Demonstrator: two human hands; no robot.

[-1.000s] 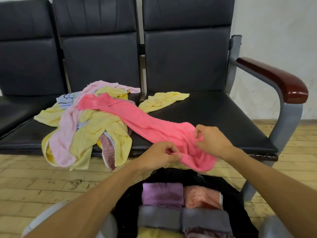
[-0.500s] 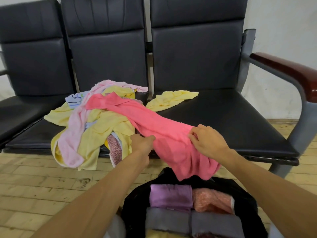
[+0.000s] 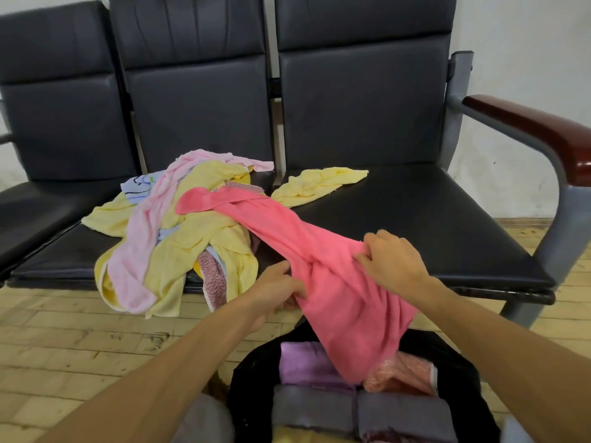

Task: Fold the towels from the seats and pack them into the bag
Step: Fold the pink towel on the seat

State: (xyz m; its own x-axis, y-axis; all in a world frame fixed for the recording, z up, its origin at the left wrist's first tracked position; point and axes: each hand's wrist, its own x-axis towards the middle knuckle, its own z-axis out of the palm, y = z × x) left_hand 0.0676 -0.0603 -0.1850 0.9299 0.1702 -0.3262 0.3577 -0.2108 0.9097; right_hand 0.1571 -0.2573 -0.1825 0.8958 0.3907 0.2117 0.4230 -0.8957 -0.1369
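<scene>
Black seats [image 3: 415, 225] carry a towel heap [image 3: 192, 238]. Black bag [image 3: 252, 378] sits open below, folded towels [image 3: 307, 362] inside. Pink towel [image 3: 345, 302] trails from heap over seat edge, its end hanging over bag. Left hand [image 3: 275, 292] and right hand [image 3: 393, 260] both grip its cloth.

There's the pink towel [image 3: 335, 282], bunched and stretched from the heap [image 3: 192, 247] of crumpled yellow and pale pink towels on the middle seat [image 3: 57, 255], its low end draping into the open black bag [image 3: 246, 388]. 1 purple towel [image 3: 303, 362], 1 salmon towel [image 3: 409, 375] and 2 grey towels [image 3: 313, 410] lie folded inside.
</scene>
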